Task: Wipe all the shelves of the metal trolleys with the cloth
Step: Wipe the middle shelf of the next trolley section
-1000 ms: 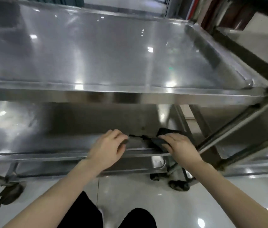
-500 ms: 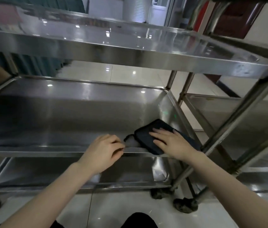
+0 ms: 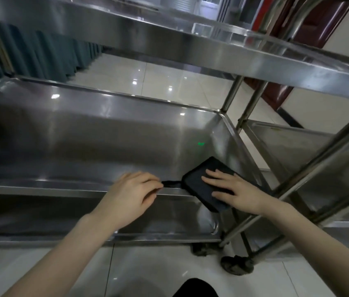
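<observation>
While the right hand (image 3: 240, 194) presses flat, fingers straight, on the folded dark cloth (image 3: 199, 185) at the middle shelf's (image 3: 83, 142) four o'clock corner, the left hand (image 3: 130, 194) curls over that shelf's front rim (image 3: 62, 188) at six o'clock. Wiping here looks barely begun; the bottom shelf (image 3: 40, 219) and the second trolley (image 3: 319, 151) at three o'clock likely remain.

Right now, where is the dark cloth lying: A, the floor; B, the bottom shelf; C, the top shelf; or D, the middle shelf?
D: the right hand presses the cloth flat on the middle shelf, at its near right corner, below the top shelf.
</observation>
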{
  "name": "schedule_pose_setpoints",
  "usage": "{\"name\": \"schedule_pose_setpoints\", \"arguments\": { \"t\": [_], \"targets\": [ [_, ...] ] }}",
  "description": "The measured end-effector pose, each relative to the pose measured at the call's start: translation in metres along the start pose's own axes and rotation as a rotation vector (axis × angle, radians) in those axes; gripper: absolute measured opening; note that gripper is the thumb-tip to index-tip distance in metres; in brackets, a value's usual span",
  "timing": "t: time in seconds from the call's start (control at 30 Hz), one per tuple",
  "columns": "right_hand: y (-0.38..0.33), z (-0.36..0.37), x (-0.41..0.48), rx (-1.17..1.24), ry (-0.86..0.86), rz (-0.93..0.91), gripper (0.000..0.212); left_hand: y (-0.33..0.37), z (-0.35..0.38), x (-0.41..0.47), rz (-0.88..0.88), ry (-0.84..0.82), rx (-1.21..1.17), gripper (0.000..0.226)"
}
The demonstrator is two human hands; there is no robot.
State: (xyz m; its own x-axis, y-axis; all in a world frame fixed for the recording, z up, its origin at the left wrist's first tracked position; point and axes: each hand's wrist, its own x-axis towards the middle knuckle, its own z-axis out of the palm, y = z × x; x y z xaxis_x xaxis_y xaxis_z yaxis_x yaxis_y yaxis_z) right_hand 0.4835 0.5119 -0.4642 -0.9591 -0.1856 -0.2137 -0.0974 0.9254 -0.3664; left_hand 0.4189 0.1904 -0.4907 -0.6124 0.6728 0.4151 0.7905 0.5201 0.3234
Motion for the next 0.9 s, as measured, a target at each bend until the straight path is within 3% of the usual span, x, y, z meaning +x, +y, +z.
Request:
{"name": "schedule_pose_setpoints", "arguments": {
  "t": [0.1,0.27,0.37,0.5,0.6,0.67,0.83,0.9],
  "targets": [
    [0.024,-0.02,0.042,-0.008,0.037,0.126,0.051,0.002,0.0,0.003,-0.036,0.014,-0.016,0.021],
    [0.078,-0.036,0.119,-0.155,0.264,0.465,0.051,0.003,0.003,-0.001,-0.041,0.028,-0.023,0.02],
    [0.06,-0.025,0.122,-0.157,0.237,0.407,0.048,0.0,0.004,0.004,-0.066,0.04,-0.019,0.022],
    [0.005,0.005,0.055,-0.088,0.222,0.045,0.048,-0.005,0.004,0.01,-0.084,0.015,-0.032,0.028],
    [-0.011,0.015,0.021,0.018,0.165,-0.059,0.05,-0.005,0.004,0.016,-0.084,0.021,-0.011,0.022],
    [0.005,0.002,0.041,0.014,0.169,-0.027,0.047,-0.004,0.003,0.019,-0.104,0.032,-0.022,0.02],
    [0.074,-0.053,0.131,-0.08,0.254,0.374,0.056,-0.005,0.007,0.016,-0.128,0.037,-0.04,0.021],
    [0.079,-0.058,0.159,-0.17,0.198,0.395,0.055,-0.005,0.007,0.016,-0.136,0.032,-0.05,0.022]
  ]
}}
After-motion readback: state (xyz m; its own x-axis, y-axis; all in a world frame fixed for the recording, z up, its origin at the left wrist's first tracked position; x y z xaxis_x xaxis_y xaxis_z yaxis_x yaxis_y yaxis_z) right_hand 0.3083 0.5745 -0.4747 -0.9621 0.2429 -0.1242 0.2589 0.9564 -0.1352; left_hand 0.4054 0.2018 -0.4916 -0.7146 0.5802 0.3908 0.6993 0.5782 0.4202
